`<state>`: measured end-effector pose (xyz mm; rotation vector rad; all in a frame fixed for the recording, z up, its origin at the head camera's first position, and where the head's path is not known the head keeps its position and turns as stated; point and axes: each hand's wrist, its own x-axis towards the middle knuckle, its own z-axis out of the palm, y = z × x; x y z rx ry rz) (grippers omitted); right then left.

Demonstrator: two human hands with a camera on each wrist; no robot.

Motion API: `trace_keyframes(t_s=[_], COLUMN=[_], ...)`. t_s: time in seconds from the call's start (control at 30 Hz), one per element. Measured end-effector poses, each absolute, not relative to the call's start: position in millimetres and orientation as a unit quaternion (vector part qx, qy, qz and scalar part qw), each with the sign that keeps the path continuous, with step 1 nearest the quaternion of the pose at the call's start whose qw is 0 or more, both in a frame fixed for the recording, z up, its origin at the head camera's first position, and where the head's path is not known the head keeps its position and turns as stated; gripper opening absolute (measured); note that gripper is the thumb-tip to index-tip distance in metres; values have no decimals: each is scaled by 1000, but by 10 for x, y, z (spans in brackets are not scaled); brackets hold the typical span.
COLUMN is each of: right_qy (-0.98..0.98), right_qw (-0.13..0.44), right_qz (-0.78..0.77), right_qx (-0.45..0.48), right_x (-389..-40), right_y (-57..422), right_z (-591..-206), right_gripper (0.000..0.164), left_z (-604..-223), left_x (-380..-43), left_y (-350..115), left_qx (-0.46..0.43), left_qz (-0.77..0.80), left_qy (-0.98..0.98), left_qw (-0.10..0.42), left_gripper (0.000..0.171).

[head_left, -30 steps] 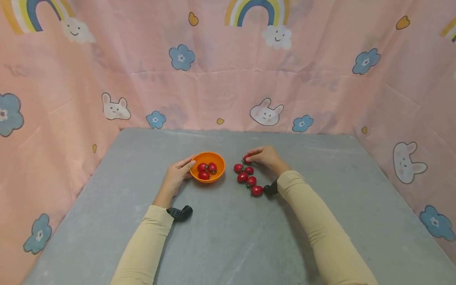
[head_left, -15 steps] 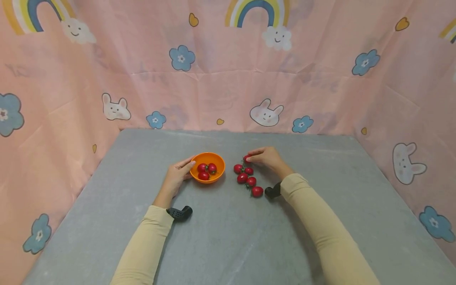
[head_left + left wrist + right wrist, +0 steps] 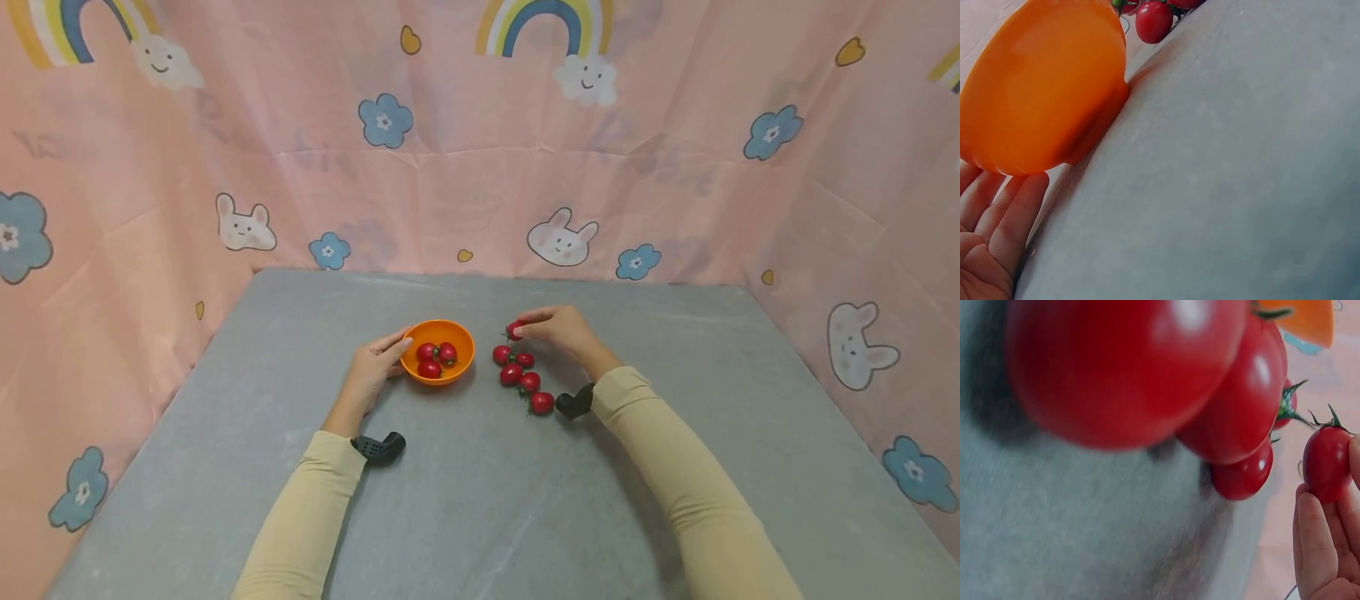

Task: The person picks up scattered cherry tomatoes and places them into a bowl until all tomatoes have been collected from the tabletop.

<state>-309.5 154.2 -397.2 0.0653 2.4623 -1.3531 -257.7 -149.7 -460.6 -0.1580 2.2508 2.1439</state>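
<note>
Pointing its stem end toward an orange bowl (image 3: 437,331), a red cherry tomato (image 3: 513,332) is pinched between the thumb and fingers of the right hand (image 3: 561,331), to the bowl's right and slightly farther from the person. The fruit's long axis appears to be aligned roughly with the sideways gap to the bowl. Three cherry tomatoes (image 3: 429,368) are contained inside, and the bowl's far left side is gripped by the left hand (image 3: 373,367), thumb over the rim. Five loose cherry tomatoes (image 3: 511,374) are scattered on the gray table (image 3: 465,500), before a pink cloth backdrop (image 3: 450,183).
</note>
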Motion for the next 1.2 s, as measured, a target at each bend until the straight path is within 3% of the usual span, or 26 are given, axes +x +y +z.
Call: trace_keyframes(t_s=[0.73, 1.2], right_qy=[852, 860], right_qw=[153, 163], right_qz=[-499, -480], right_qx=[-35, -51], right_x=[-2989, -2952], right_y=[1250, 966], right_z=[-3849, -3775], right_gripper=[40, 32], left_z=[-4604, -4574], left_x=[-2579, -2565], left_y=[-1509, -1509], left_qx=[-40, -43], left_qz=[703, 699], left_qy=[710, 713], left_qw=[23, 30], left_gripper=[52, 51])
